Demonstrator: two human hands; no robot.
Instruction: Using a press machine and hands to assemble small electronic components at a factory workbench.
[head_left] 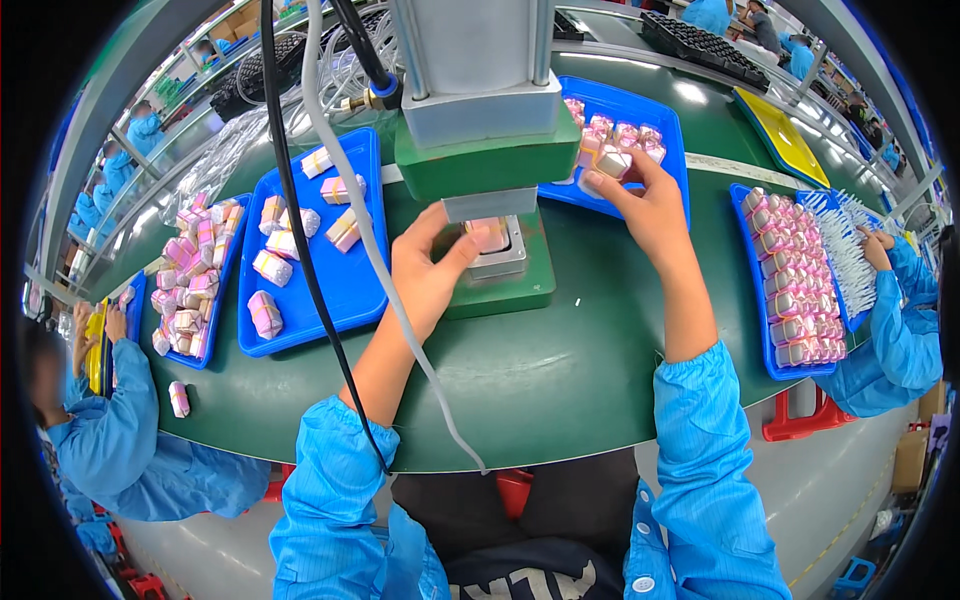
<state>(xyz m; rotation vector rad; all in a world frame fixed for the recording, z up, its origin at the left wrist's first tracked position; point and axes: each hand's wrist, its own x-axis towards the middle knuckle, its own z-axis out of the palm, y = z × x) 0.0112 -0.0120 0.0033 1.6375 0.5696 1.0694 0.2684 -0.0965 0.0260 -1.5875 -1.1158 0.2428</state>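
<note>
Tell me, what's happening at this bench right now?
A person in blue sleeves works at a green press fixture on a green table. The left hand holds a small pink wrapped block in the metal nest under the press head. The right hand sets a white-topped block among others in the blue plastic tray behind. Co-workers sit on either side.

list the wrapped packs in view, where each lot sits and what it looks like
Small pack: right hand, whitish block.
Pack in press nest: at left hand, pink.
Left blue tray: scattered pink-white blocks.
Far blue tray: clustered pink blocks.
Right blue tray: neat pink rows.
</note>
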